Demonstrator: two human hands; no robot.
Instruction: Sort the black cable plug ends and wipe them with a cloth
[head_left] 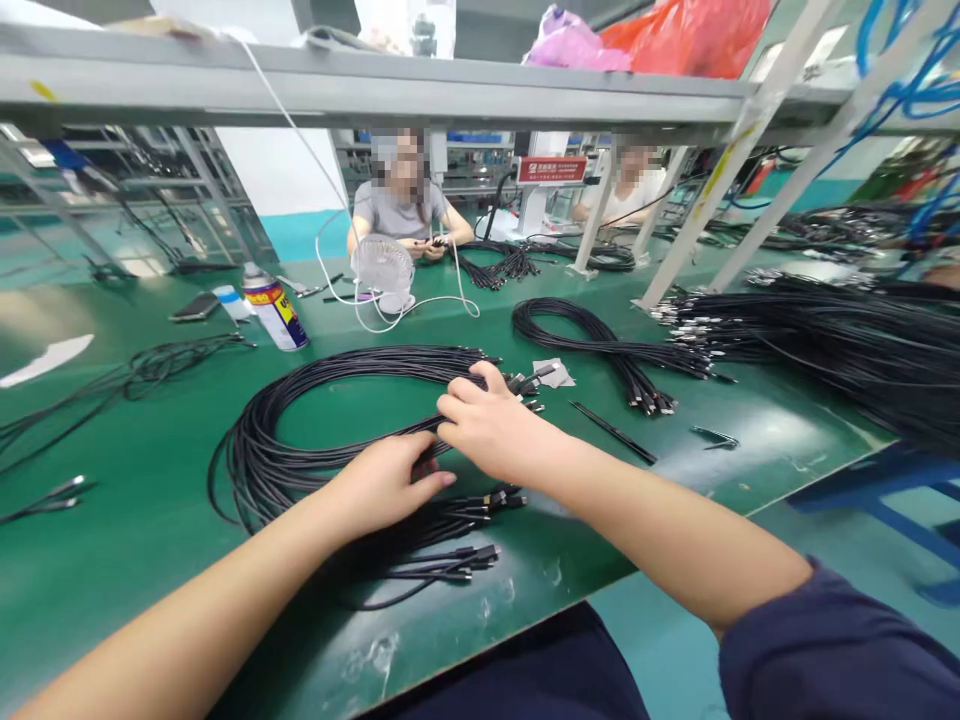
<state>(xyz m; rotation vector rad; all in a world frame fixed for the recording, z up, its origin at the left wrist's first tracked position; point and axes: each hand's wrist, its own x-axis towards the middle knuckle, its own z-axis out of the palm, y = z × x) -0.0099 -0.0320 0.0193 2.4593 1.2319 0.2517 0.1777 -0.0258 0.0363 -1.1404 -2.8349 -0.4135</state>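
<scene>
A large loop of black cables (259,435) lies on the green tabletop in front of me, its connector ends toward the right. My left hand (390,485) is closed around part of this bundle, thumb stretched along the near side. Just beyond it, my right hand (484,415) curls its fingers over the same cables close to their plugs; some plugs (536,378) stick out past the fingers. My palms hide exactly how many strands each hand holds. Below my left hand, more cable ends (472,560) with metal tips rest near the table edge.
Black tweezers (615,432) and a small bent metal tool (716,438) lie to the right. Another cable coil (577,325) and a big cable pile (817,335) are beyond. A spray can (276,310) and small fan (386,270) stand behind. A person (401,215) sits opposite under a shelf (450,85).
</scene>
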